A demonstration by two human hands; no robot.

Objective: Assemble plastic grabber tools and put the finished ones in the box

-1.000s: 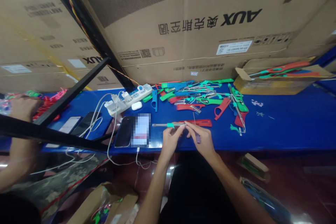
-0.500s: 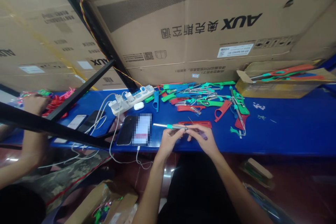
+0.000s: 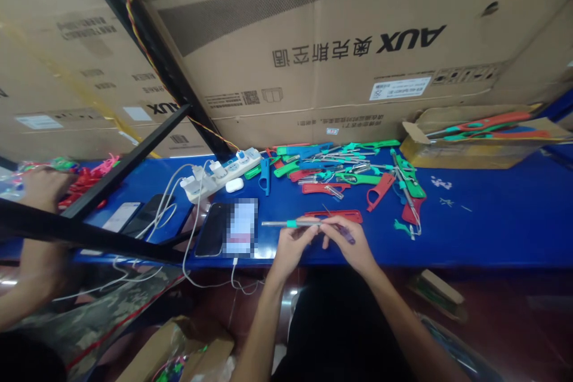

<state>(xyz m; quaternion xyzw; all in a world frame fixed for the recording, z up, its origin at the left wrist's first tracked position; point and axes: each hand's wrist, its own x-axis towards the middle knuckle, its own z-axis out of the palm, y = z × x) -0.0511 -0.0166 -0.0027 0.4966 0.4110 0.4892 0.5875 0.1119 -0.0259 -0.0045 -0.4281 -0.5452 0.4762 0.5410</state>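
Observation:
Above the near edge of the blue table (image 3: 447, 248), my two hands meet at a long-nosed lighter's metal tube (image 3: 274, 224). A teal collar (image 3: 292, 224) sits on this tube, which points left. My left hand (image 3: 290, 246) is closed around the tube just behind the collar. Fingers of my right hand (image 3: 351, 242) pinch at the tube's right end, with a purple see-through piece (image 3: 347, 234) partly showing under them. A thin wire (image 3: 326, 209) sticks up between the hands. Just beyond them lies a red lighter handle shell (image 3: 353, 215). The exact joint is hidden by my fingers.
Red, green and blue lighter shells (image 3: 320, 188) and metal tubes lie heaped behind. A carton of lighters (image 3: 474, 152) stands back right. Left are phones (image 3: 210, 230), cables and a power strip (image 3: 224, 173). Another person's hand (image 3: 47, 185) is beyond the black frame (image 3: 134, 233).
The tube has become more level, and its collar lies slightly further right along it. Both hands keep their grip. The view has shifted a little.

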